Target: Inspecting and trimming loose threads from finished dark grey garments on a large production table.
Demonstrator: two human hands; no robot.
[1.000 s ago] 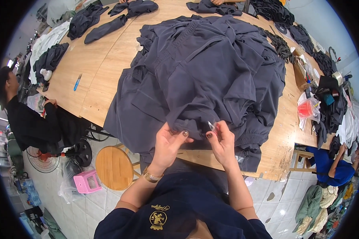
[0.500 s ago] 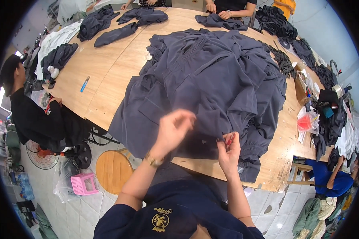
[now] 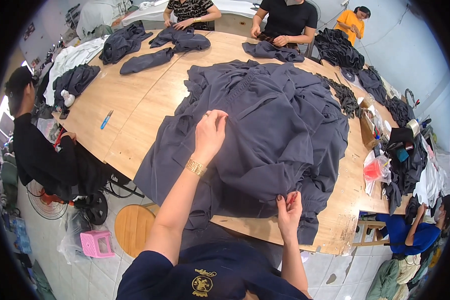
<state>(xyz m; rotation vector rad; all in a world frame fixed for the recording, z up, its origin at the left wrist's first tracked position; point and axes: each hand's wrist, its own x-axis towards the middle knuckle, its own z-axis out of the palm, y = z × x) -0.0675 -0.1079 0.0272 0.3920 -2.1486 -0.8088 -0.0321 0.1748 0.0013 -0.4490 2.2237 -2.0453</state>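
The dark slate-grey fabric garment point(image 3: 270, 150) in front of you is lying on top of a loose heap of matching dark slate-grey garments point(image 3: 330, 140), its smooth, matte cloth spreading broadly and breaking into soft folds. A gathered, elastic-looking band is slanting across its upper part, and a narrow slit opening is running obliquely below that. Your left hand point(image 3: 211, 135) is arching over the cloth left of its middle, fingertips bunching together close above the surface; I cannot tell whether they are catching cloth or thread. Your right hand point(image 3: 289, 214) is gripping a small red object point(image 3: 293, 197) between thumb and fingers, with the garment's lower right edge lying right at those fingertips; whether they are also pinching the cloth, I cannot tell. A gold-coloured metal band point(image 3: 196, 167) is circling your left wrist. The heap is resting on a pale wooden table point(image 3: 145, 107), where slim blue-handled snips point(image 3: 106, 120) are lying to the left, well apart from your hands. Across the table, two people in dark tops are handling similar dark cloth point(image 3: 272, 51).
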